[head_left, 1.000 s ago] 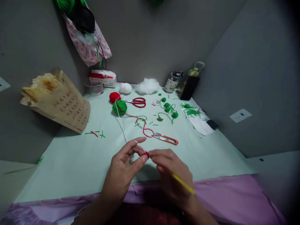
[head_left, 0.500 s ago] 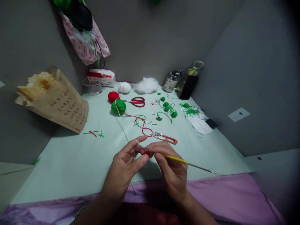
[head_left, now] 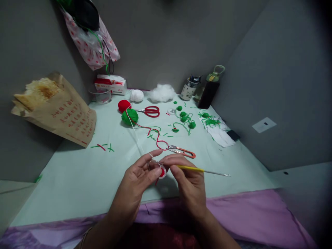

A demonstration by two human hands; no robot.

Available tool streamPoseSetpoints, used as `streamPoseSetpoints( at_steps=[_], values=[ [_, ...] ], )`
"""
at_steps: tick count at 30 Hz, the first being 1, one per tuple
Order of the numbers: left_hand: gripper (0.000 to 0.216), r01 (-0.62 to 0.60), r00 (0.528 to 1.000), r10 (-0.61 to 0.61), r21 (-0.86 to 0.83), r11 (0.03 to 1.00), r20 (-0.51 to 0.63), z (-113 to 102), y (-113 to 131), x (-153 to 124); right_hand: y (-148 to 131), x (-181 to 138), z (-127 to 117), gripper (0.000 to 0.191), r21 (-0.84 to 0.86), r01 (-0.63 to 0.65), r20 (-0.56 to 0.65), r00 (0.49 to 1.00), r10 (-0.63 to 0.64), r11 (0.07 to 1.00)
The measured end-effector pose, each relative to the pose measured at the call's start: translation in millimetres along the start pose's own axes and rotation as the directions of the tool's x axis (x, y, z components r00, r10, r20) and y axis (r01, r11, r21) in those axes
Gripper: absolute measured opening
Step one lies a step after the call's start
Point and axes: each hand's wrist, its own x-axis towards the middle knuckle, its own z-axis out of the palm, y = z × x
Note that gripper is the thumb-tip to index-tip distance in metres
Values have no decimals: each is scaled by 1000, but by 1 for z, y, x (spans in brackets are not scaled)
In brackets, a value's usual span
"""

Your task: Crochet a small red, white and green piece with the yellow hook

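Note:
A small round crochet piece (head_left: 162, 172), red in the middle with a white edge, is pinched between the thumb and fingers of my left hand (head_left: 141, 180). White yarn (head_left: 137, 138) runs over my raised left index finger and back toward the yarn balls. My right hand (head_left: 190, 180) is closed around a crochet hook (head_left: 190, 168) with a yellow grip; its spare metal end points right. The working tip meets the white edge of the piece, partly hidden by fingers. A short red tail hangs below the piece.
Beyond my hands lie orange thread snips (head_left: 181, 151), red-handled scissors (head_left: 151, 111), a green yarn ball (head_left: 130, 117), a red yarn ball (head_left: 124, 106) and white stuffing (head_left: 162, 93). Several green crocheted balls (head_left: 184, 117) lie right of centre. A paper food bag (head_left: 70, 117) stands left, a bottle (head_left: 209, 90) back right.
The crochet piece has turned, so its red middle and white edge now show more. The hook's spare end has swung up and slightly left.

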Motion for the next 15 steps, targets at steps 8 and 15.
streamPoseSetpoints(
  at_steps=[8, 15],
  values=[
    [43, 9, 1000, -10, 70, 998, 13, -4, 2, -3, 7, 0, -8, 20, 261, -150, -4, 988, 157, 954],
    [41, -35, 999, 39, 131, 991, -34, -5, 2, -4, -4, -8, -13, 23, -55, 134, 61, 990, -131, 989]
  ],
)
